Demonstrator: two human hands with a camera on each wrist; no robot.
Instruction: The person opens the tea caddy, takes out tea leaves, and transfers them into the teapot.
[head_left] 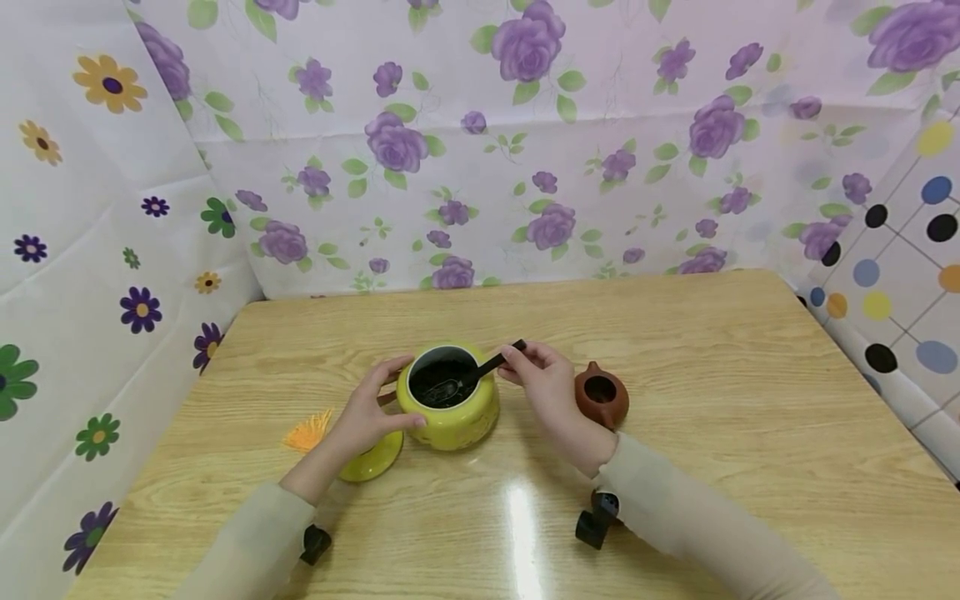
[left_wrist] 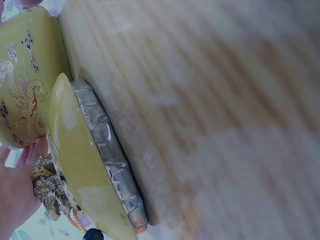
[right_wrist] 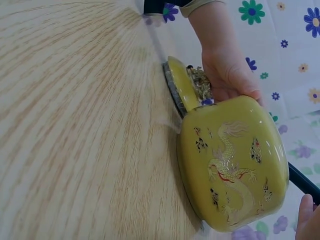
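Note:
A yellow jar (head_left: 459, 431) with a dragon pattern stands uncovered on the table, dark loose leaves (head_left: 426, 379) inside it. Thumb and fingers of my left hand (head_left: 365, 417) grip the jar from its left side. With my right hand (head_left: 553, 396) I pinch the dark handle of a spoon (head_left: 491, 364), whose clear-looking bowl is down in the leaves. The jar's yellow lid (head_left: 372, 461) lies beside it under my left wrist; in the left wrist view the lid (left_wrist: 82, 160) shows a silvery rim and an ornate knob. A small brown clay teapot (head_left: 604, 410), its top uncovered, stands just right of my right hand.
An orange tassel (head_left: 309, 432) lies on the wooden table (head_left: 675, 333) by the lid. Black wrist devices (head_left: 592, 529) hang under both sleeves. Flowered cloth (head_left: 450, 167) walls the back, with patterned sheets at the left and right.

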